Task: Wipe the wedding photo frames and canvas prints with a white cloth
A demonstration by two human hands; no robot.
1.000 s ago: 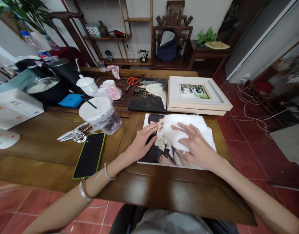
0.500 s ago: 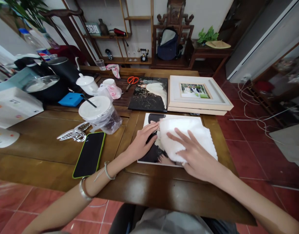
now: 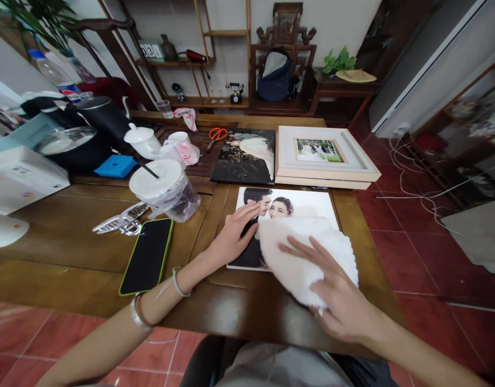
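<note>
A wedding photo print (image 3: 304, 207) lies flat on the wooden table (image 3: 70, 231) in front of me. My left hand (image 3: 233, 236) rests flat on the print's left edge, fingers stretched out. My right hand (image 3: 336, 293) presses a fluffy white cloth (image 3: 302, 255) down on the lower half of the print, fingers spread over the cloth. The cloth hides the print's lower right part and hangs toward the table's near edge.
A black phone in a green case (image 3: 147, 256) lies left of my left arm. A lidded cup in a plastic bag (image 3: 164, 188), a hair clip (image 3: 120, 222), a dark photo print (image 3: 243, 157), a white framed photo (image 3: 324, 156), scissors (image 3: 216, 134) and kitchenware stand further back.
My right hand has dragged the white cloth down the print toward me, uncovering the two faces at the top. My left hand has stayed on the print's left edge.
</note>
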